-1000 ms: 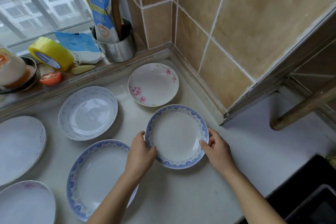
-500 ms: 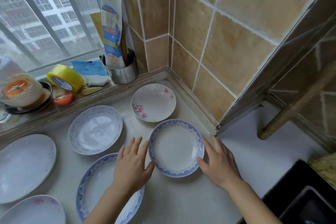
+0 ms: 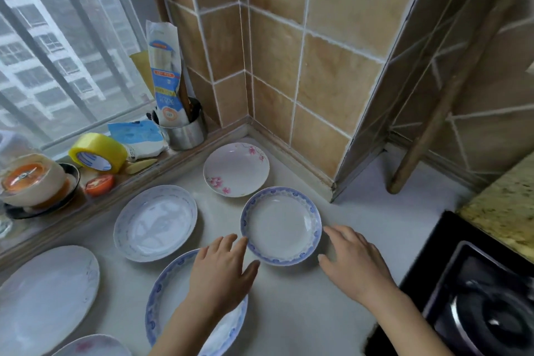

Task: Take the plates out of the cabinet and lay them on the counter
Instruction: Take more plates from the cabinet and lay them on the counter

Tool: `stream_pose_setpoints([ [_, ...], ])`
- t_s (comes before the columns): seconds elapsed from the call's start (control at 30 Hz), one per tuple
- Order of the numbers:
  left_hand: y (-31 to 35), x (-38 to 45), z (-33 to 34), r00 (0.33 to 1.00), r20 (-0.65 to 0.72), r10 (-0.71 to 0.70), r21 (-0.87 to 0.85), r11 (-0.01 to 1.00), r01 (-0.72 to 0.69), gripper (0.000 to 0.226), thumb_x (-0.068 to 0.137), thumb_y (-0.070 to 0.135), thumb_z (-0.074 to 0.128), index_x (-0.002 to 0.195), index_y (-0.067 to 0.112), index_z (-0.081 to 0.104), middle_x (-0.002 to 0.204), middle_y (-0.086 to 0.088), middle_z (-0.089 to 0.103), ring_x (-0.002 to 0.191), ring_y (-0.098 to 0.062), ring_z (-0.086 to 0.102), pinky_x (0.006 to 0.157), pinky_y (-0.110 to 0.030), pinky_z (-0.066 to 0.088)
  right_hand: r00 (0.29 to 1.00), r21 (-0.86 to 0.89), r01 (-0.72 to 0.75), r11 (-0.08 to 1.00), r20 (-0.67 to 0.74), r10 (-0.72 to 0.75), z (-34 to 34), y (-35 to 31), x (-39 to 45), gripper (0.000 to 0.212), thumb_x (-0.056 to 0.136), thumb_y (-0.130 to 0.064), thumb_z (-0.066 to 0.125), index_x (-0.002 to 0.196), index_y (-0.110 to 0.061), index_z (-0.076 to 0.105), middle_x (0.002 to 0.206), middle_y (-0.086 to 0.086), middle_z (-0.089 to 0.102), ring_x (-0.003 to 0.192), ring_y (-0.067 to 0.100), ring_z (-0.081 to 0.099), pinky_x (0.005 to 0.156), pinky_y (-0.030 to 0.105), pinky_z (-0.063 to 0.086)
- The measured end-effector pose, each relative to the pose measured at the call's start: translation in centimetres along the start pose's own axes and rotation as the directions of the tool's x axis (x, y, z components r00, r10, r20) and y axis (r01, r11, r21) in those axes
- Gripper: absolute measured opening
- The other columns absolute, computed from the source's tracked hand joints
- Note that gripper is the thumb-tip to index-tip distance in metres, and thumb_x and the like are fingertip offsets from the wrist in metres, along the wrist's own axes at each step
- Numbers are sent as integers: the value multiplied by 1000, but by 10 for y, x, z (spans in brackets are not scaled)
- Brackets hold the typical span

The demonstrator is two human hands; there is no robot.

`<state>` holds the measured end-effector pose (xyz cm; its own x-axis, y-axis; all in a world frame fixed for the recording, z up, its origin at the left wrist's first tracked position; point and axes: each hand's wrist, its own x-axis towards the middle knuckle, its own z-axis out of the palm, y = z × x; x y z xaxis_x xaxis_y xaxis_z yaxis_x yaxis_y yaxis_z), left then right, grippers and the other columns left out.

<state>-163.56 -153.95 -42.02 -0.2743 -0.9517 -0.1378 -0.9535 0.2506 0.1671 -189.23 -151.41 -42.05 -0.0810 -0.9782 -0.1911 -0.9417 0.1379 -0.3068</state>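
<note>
Both of your hands have let go of the small blue-rimmed plate since a second ago, when they gripped its rim on either side; half a second ago they had already come off it. Now that plate lies flat on the counter, near the tiled corner, with nothing touching it.

Your left hand hovers just beside the plate's left edge, fingers spread and empty, and it covers part of the larger blue-rimmed plate beneath your forearm. Your right hand hovers just beside the small plate's right edge, fingers loosely spread, holding nothing.

Behind the small plate, toward the corner, the pink-flowered plate lies flat. To its left lies the pale patterned plate. At the far left a big white oval plate lies on the counter, and another plate with a pink mark shows at the bottom edge.

On the window ledge you have a roll of yellow tape and a steel cup with packets standing in it. A dark stove sits at your right.
</note>
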Motion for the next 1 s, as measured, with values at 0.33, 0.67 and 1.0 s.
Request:
stream_pose_setpoints([
  [0.33, 63, -25, -13, 967, 10, 255, 17, 967, -255, 54, 91, 59, 35, 139, 33, 38, 143, 11, 43, 130, -15, 41, 101, -29, 31, 965, 26, -256, 966, -57, 257, -30, 34, -105, 57, 88, -48, 45, 141, -27, 38, 145, -7, 37, 132, 19, 37, 104, 36, 34],
  [0.67, 173, -103, -13, 885, 29, 465, 52, 883, -466, 56, 91, 60, 29, 140, 33, 34, 142, 11, 40, 132, -15, 37, 106, -32, 28, 900, 133, -394, 910, -145, 411, -45, 96, -248, 68, 88, -55, 43, 150, -31, 26, 159, -8, 20, 144, 14, 25, 112, 34, 28],
  [1.0, 276, -248, 20, 844, 38, 536, 53, 842, -537, 62, 90, 64, 30, 144, 34, 31, 150, 12, 34, 139, -14, 28, 111, -33, 22, 848, 155, -473, 867, -185, 496, -33, 159, -431, 68, 88, -55, 43, 150, -31, 26, 158, -4, 23, 143, 18, 24, 111, 39, 30],
])
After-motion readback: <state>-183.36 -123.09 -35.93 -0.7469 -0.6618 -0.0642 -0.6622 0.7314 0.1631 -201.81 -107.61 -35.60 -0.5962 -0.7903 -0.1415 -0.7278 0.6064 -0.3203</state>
